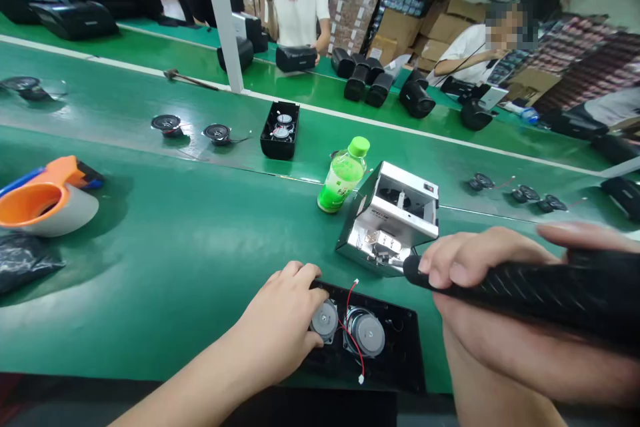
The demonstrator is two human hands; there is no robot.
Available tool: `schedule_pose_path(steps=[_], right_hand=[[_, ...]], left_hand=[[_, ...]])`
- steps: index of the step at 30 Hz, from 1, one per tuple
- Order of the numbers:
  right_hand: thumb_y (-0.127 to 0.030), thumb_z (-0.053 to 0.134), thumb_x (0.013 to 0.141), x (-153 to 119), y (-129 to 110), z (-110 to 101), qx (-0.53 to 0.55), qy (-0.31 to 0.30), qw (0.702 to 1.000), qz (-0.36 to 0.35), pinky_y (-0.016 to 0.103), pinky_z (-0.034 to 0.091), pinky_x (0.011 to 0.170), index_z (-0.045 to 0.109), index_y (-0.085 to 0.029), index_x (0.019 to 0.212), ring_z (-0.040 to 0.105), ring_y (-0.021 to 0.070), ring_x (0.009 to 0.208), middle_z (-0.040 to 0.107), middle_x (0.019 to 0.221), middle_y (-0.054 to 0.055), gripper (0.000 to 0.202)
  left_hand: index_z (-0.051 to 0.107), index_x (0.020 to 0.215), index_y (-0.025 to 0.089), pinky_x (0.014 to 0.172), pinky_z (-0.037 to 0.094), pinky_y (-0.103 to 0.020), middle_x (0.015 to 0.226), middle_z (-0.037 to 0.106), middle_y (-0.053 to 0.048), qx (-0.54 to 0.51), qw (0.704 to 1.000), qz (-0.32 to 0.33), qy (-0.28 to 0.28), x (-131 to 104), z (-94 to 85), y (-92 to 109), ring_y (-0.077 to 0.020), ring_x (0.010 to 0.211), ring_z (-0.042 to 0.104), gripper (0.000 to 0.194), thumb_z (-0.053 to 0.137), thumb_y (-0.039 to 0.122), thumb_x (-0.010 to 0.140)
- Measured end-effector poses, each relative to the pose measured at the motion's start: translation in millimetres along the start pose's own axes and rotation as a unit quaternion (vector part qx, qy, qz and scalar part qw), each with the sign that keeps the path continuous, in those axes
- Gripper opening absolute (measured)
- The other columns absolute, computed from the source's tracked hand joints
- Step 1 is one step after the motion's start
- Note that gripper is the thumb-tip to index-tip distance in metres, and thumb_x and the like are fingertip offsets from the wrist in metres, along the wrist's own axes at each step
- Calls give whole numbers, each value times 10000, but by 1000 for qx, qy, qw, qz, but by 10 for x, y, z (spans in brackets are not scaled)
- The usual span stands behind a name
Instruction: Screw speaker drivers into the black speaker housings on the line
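My left hand [280, 320] grips the left end of a black speaker panel [405, 353] lying near the table's front edge. Its fingers and thumb curl around a small round speaker [325, 320] set in the panel. Beside that speaker sits a second speaker [369, 334], and a red wire [355, 345] with white plugs crosses between them. In my right hand [505, 333] is a black electric screwdriver [550, 290], fingers wrapped round its body. Its front end points left at the tray of a silver screw feeder [400, 213]; the bit's exact contact cannot be made out.
A green-capped bottle [343, 175] stands against the feeder's left. An orange-and-white tape dispenser [65, 203] and a black bag [25, 263] are at the left. Behind, loose speakers [217, 134] and a black speaker box [280, 132] lie on the green belt. Co-workers [297, 0] sit across.
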State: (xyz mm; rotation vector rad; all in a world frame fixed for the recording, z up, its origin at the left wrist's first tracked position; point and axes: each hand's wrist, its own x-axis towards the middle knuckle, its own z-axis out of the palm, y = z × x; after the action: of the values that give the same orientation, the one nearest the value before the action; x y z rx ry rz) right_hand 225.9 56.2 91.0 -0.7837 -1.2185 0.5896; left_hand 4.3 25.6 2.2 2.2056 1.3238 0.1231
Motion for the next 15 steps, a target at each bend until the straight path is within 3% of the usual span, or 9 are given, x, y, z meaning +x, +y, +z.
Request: schedule_pose_path(steps=[2, 4, 8, 15], right_hand=[[-896, 613, 859, 109, 154, 42, 0, 7, 998, -68, 436, 519, 431, 757, -285, 1003, 589, 251, 434, 671, 579, -17, 644], [-998, 466, 846, 163, 340, 98, 20, -15, 996, -86, 389, 465, 350, 742, -278, 924, 536, 224, 353, 633, 517, -29, 775], [-1043, 415, 821, 154, 565, 116, 35, -69, 996, -44, 335, 445, 316, 721, -288, 985, 515, 194, 328, 653, 530, -53, 831], [-998, 387, 881, 200, 595, 36, 37, -36, 997, 50, 337, 453, 340, 692, -263, 1196, 515, 197, 358, 627, 540, -40, 856]], left_hand=[[813, 1192, 254, 1111, 568, -550, 1451, 654, -106, -8, 1000, -4, 6, 1, 0, 0, -370, 1340, 593, 378, 922, 294, 832], [812, 1170, 248, 1114, 569, -557, 1435, 660, -105, -15, 1000, -4, 13, 2, 2, -4, -367, 1328, 598, 365, 922, 282, 823], [808, 1169, 245, 1136, 561, -564, 1469, 649, -99, -20, 1000, -3, 10, 0, 1, -12, -371, 1353, 588, 387, 940, 298, 809], [816, 1221, 238, 1147, 557, -568, 1471, 654, -99, -23, 1000, -5, 1, 5, -27, -3, -366, 1349, 586, 408, 925, 325, 837]])
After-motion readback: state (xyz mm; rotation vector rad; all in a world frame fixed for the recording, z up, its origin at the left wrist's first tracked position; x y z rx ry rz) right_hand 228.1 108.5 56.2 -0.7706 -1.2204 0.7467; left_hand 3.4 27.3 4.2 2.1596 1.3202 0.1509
